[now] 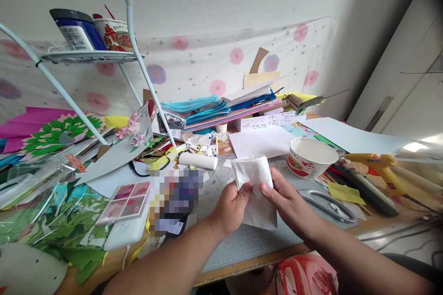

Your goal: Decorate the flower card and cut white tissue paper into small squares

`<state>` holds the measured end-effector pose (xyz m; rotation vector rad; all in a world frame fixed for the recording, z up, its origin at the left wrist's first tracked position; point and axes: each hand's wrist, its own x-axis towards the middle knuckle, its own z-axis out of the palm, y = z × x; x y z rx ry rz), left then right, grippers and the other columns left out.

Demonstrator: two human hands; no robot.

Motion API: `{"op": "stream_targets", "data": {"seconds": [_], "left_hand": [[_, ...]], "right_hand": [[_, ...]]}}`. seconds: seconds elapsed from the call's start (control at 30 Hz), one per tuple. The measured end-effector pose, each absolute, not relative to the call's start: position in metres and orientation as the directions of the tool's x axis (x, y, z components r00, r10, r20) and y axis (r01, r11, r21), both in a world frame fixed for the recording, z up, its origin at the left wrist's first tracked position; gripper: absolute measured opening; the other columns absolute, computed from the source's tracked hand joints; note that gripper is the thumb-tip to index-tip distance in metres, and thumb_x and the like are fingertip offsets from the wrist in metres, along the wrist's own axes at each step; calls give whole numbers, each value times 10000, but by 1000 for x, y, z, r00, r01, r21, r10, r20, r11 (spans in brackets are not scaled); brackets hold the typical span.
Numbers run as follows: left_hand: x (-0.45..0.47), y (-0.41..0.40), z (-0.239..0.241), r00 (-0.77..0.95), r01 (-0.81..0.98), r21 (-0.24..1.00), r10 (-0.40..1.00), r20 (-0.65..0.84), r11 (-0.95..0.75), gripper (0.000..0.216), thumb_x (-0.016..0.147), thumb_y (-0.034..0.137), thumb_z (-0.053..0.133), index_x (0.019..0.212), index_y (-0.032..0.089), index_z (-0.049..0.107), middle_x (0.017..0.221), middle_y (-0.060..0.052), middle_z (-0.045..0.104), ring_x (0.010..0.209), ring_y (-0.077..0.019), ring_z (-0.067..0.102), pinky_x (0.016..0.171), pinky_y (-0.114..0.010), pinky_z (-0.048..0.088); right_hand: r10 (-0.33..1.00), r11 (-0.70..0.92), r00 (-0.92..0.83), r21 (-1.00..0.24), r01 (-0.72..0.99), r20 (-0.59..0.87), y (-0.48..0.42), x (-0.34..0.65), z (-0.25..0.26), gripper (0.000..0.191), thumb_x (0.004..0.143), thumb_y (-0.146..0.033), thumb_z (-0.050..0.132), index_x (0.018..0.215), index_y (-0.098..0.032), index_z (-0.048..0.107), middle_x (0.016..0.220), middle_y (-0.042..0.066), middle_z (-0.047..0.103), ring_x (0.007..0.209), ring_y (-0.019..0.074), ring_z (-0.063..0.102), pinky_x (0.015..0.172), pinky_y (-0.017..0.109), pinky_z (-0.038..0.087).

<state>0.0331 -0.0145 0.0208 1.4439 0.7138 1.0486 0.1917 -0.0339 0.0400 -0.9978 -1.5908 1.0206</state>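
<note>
Between my hands is a flat white paper packet [258, 205], held upright above the grey cutting mat [221, 258]. My left hand [228, 207] grips its left edge, thumb laid on the front. On the right side my right hand [285, 198] pinches it the same way, with the thumb pressing near the middle. Fingers behind the packet are hidden. A paper noodle bowl [309, 156] stands just beyond my right hand. Close to that wrist lie scissors or a similar grey-handled loop [328, 205]. White sheet paper [261, 140] lies behind the packet.
A yellow glue gun [377, 166] rests at the right with its cord trailing. To the left are a phone [173, 226], partly blurred out, and a white power bank [124, 230]. A metal rack [93, 57] rises at the back left. Blue pipe cleaners [207, 113] lie behind a white roll [197, 161].
</note>
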Motion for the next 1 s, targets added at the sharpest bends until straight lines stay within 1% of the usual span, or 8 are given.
{"op": "stream_targets", "data": {"seconds": [0.13, 0.33, 0.43, 0.53, 0.6, 0.67, 0.77, 1.0], "left_hand": [[29, -12, 24, 520, -201, 976, 835, 179, -85, 470, 902, 539, 489, 1189, 207, 657, 970, -67, 726, 889, -257, 660, 827, -345, 484], [34, -15, 21, 506, -192, 975, 840, 195, -111, 490, 879, 581, 503, 1162, 220, 674, 1047, -68, 711, 979, -260, 635, 901, -338, 456], [35, -14, 22, 497, -151, 978, 844, 203, -146, 523, 862, 608, 508, 1162, 212, 670, 1041, -69, 710, 990, -273, 624, 888, -333, 456], [30, -9, 28, 546, -85, 985, 820, 172, -151, 550, 847, 623, 517, 1142, 187, 678, 953, -78, 717, 917, -274, 636, 807, -329, 473], [24, -6, 33, 589, -29, 989, 796, 136, -148, 531, 831, 611, 554, 1076, 164, 702, 880, -77, 712, 839, -255, 637, 755, -315, 470], [19, -2, 38, 622, 29, 989, 777, 96, -146, 505, 811, 600, 591, 967, 139, 724, 796, -68, 691, 742, -222, 616, 684, -289, 452], [13, 0, 43, 663, 110, 983, 748, 36, -145, 497, 805, 601, 595, 845, 120, 717, 700, -50, 640, 632, -175, 553, 599, -259, 401], [9, -1, 45, 714, 212, 971, 695, -78, -108, 555, 797, 650, 559, 553, 154, 614, 507, 9, 472, 494, -116, 391, 496, -244, 312]], "right_hand": [[936, 291, -224, -955, 63, 271, -34, 200, 43, 334, 866, -537, 526, 872, -204, 497, 833, 24, 543, 781, 182, 536, 693, 287, 479], [876, 475, -143, -771, 423, 461, -34, 195, 36, 289, 880, -464, 531, 756, -213, 462, 695, -2, 522, 631, 154, 505, 585, 260, 427], [839, 533, -144, -739, 411, 525, -33, 197, 35, 288, 860, -471, 581, 948, -208, 502, 803, 22, 570, 688, 171, 555, 617, 273, 463], [783, 621, -225, -711, 329, 580, -32, 212, 47, 615, 789, -456, 695, 1281, -237, 399, 1029, 64, 553, 806, 179, 579, 712, 295, 509], [789, 607, -332, -739, 290, 518, -33, 225, 61, 660, 760, -407, 737, 1317, -276, 407, 1112, 69, 531, 852, 175, 589, 736, 292, 525], [810, 526, -451, -806, 272, 376, -35, 237, 76, 485, 756, -359, 740, 1189, -258, 548, 1091, 61, 556, 856, 175, 607, 721, 281, 535], [796, 422, -575, -855, 301, 190, -38, 246, 90, 182, 773, -335, 706, 887, -194, 687, 884, 33, 607, 773, 167, 612, 679, 262, 523], [712, 263, -693, -872, 412, -114, -39, 250, 84, 217, 768, -371, 681, 715, -163, 711, 682, -9, 600, 659, 146, 546, 626, 240, 473]]}}
